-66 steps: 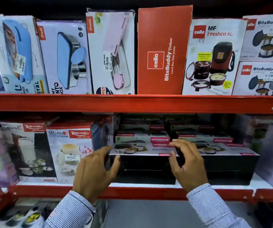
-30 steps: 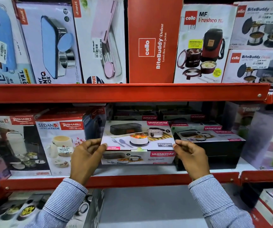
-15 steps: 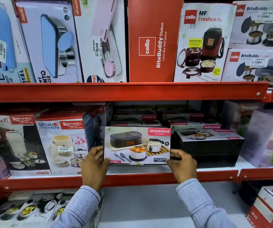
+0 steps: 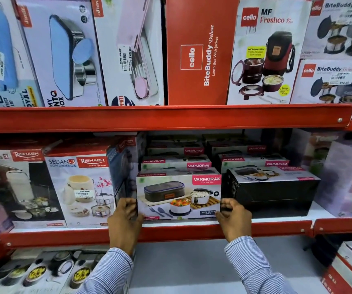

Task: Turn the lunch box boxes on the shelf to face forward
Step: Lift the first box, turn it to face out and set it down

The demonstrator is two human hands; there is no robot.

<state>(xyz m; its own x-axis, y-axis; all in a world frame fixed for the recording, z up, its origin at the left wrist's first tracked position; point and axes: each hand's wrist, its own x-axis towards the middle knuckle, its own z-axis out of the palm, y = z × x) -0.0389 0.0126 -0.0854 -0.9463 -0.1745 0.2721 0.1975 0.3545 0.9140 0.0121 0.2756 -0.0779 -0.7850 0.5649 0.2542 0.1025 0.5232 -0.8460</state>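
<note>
A Varmora lunch box box stands on the lower red shelf with its printed picture side toward me. My left hand grips its lower left edge and my right hand grips its lower right edge. To its right a second Varmora box shows a plain black side at the front, its picture face on top. More Varmora boxes are stacked behind both.
Rishabh Sedan boxes crowd the left of the lower shelf, touching-close to my left hand. The upper shelf carries a red Cello BiteBuddy box showing its side, with other lunch box cartons beside it. More boxes lie below.
The box was tipped up from black side forward to picture side forward, then set down upright on the shelf. Both hands slid to its lower corners.
</note>
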